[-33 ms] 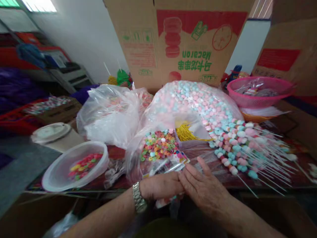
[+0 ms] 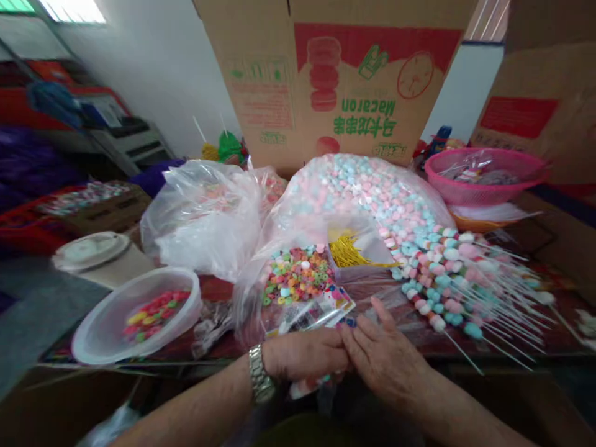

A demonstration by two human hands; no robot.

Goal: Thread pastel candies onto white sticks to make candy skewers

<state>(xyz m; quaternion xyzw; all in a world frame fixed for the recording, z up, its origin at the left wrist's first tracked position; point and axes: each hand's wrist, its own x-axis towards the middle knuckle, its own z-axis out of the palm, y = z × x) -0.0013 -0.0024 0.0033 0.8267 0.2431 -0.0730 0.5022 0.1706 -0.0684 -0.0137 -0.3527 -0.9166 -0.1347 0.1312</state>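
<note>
At the table's front edge my left hand, with a metal watch on the wrist, is closed around a clear plastic package with printed colours at its top. Pink and pale pieces show below my fingers. My right hand presses against the left one, its fingers together over the package's side and the thumb raised; whether it grips anything is hidden. Just beyond lie colourful ring pieces in a clear bag and gold twist ties in a small tray. Skewers of pastel puffs lie to the right.
A big bag of pastel puffs stands behind, before a cardboard box. At left are a clear bag, a translucent bowl with coloured rings and a beige container. A pink basket sits at back right.
</note>
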